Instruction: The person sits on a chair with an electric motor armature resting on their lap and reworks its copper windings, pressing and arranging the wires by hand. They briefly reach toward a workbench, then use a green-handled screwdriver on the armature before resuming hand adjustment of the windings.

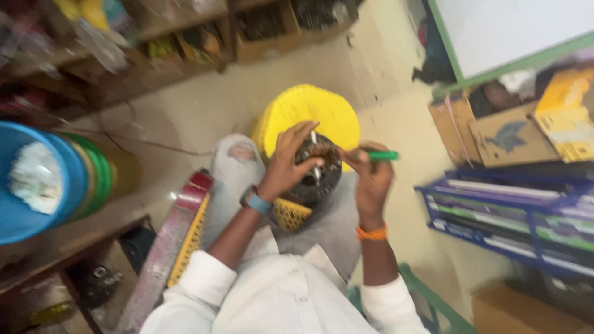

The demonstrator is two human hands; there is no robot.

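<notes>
— Though the head view is blurred, what do the hands have?

— The left hand (288, 162) is spread over the top and left side of a dark round motor part (317, 170), fingers curled around its rim, so it has hold of it. The part sits at the middle of the view, resting on the person's lap over grey trousers (238, 179), just in front of a yellow stool (309, 111) on the floor.

— And the other one?

— The right hand (371, 179) is closed around a green-handled tool (378, 156), whose handle sticks out to the right while its tip points left at the motor part's upper right edge. Whether the tip touches cannot be told.

— Anything on the wrists?

— A blue-strapped watch (257, 201) on the left, an orange band (371, 233) on the right, with white sleeves (198, 278) below.

— What lies around?

— A yellow mesh piece (291, 214) shows just under the motor part. At the far left stands a stack of blue and green buckets (55, 179) on a wooden bench (74, 235). A red and yellow strip (182, 235) leans beside the left leg. On the right sits a blue rack (495, 216), with cardboard boxes (507, 136) beyond it.
</notes>
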